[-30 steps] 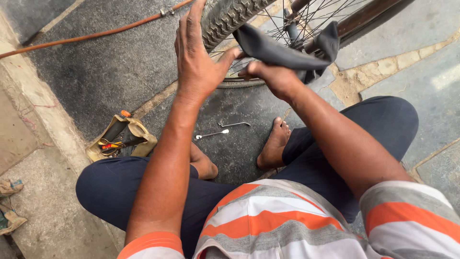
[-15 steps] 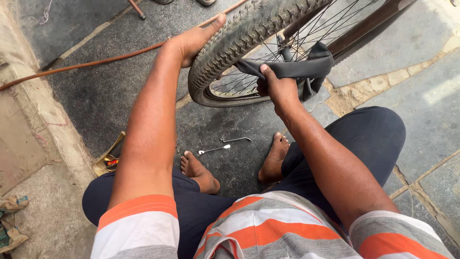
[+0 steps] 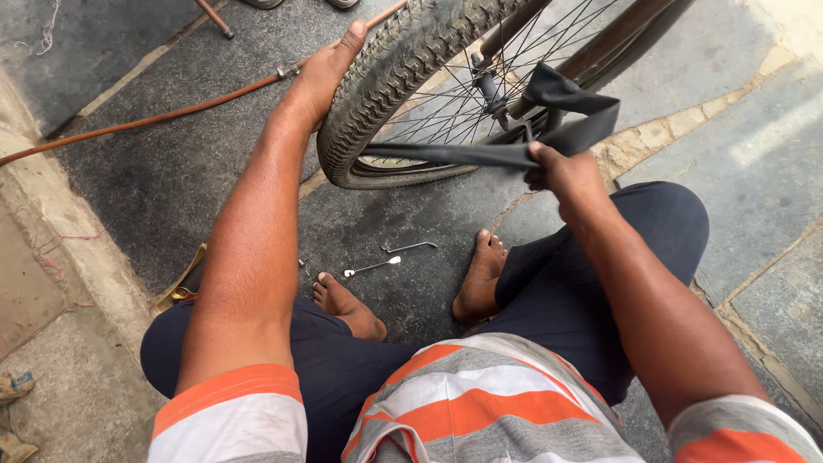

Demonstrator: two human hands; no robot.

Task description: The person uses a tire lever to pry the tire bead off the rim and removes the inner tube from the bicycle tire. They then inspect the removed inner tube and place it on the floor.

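Head view: left hand (image 3: 321, 73) cups the knobby tyre (image 3: 386, 77); right hand (image 3: 561, 171) has its grip closed on the limp black inner tube (image 3: 514, 150).

Stone floor (image 3: 154, 180) bears two metal levers (image 3: 390, 257) and an orange hose (image 3: 171, 111).
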